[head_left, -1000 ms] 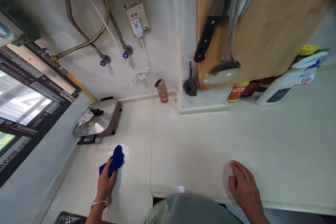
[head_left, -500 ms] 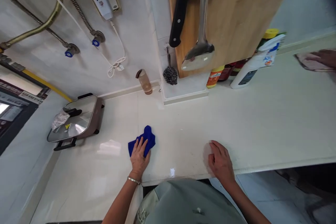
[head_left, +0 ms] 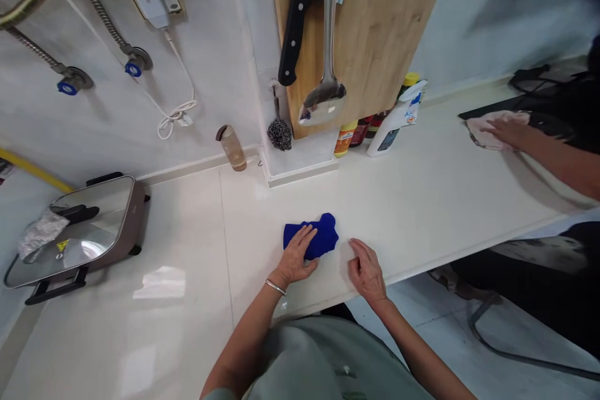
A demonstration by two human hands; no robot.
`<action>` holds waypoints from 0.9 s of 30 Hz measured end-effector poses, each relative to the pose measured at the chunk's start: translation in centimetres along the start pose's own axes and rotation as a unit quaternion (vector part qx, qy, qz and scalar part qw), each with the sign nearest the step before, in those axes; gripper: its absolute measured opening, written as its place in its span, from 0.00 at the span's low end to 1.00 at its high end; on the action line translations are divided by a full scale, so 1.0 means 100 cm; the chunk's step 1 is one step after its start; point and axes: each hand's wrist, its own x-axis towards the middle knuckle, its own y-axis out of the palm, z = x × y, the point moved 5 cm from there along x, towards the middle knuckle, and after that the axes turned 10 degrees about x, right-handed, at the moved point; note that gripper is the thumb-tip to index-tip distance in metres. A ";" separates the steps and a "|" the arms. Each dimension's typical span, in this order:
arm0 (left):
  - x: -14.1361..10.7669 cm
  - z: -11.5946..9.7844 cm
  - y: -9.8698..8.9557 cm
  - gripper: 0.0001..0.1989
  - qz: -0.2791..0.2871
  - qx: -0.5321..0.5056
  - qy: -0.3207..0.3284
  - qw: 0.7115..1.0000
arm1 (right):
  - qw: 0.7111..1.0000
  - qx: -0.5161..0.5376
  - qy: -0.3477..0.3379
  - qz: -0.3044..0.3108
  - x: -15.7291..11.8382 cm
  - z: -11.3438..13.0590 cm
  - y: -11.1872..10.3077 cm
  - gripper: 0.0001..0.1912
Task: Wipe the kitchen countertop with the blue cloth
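A dark blue cloth [head_left: 325, 239] lies bunched on the pale glossy counter [head_left: 187, 225]. My left hand [head_left: 296, 257], with a bracelet at the wrist, presses on the cloth's left part with its fingers spread flat. Just right of the cloth, my right hand [head_left: 367, 270] rests near the counter's front edge. Its fingers are curled loosely, and it does not touch the cloth; whether anything is under the fingers is hidden.
An electric pan [head_left: 107, 225] with a glass lid stands at left. A brown bottle [head_left: 233, 149], a white spray bottle [head_left: 389, 131] and a hanging cutting board [head_left: 375, 31] line the wall. At right, another person's hand [head_left: 509, 131] rests on a pink cloth [head_left: 482, 131].
My left hand and the blue cloth have moved right along the counter, closer to my right hand. The view has turned right, showing more of the other person's arm.
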 end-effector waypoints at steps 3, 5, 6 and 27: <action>-0.021 0.032 -0.024 0.32 -0.047 -0.002 -0.072 0.996 | 0.999 0.014 0.022 -0.026 0.005 0.007 -0.005 0.30; -0.039 0.062 -0.043 0.29 -0.087 0.050 -0.145 0.984 | 1.000 0.002 -0.002 -0.015 0.016 0.023 -0.002 0.32; -0.049 0.076 -0.052 0.29 -0.104 0.081 -0.178 0.975 | 1.000 -0.007 -0.024 0.000 0.023 0.033 0.003 0.32; -0.102 0.120 -0.068 0.30 -0.121 0.271 -0.323 0.899 | 0.972 -0.182 -0.093 0.114 0.039 -0.055 0.004 0.27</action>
